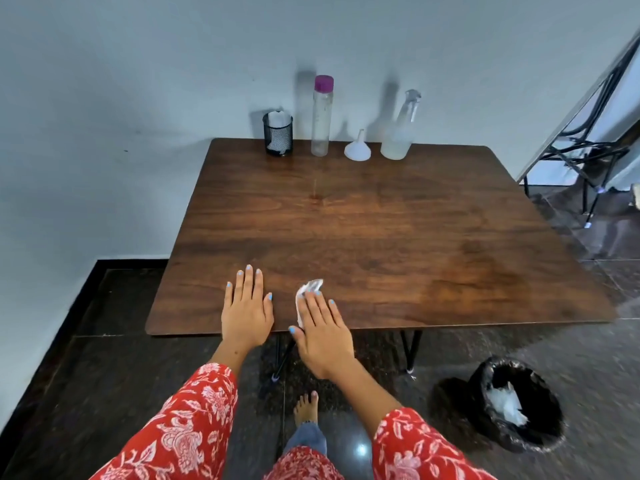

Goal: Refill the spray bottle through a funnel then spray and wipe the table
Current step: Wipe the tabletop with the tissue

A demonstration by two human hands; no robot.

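Both hands lie flat with fingers straight at the near edge of the wooden table, the left hand bare, the right hand pressing a white tissue, seemingly crumpled, while the spray bottle stands by the far wall above dark floor tiles.

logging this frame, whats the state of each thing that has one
spray bottle: upright, sprayer on, partly filled
funnel: upside down on table
water bottle: upright, capped
tissue: crumpled, pressed flat under right hand
left hand: flat on table
bin: open, tissue inside
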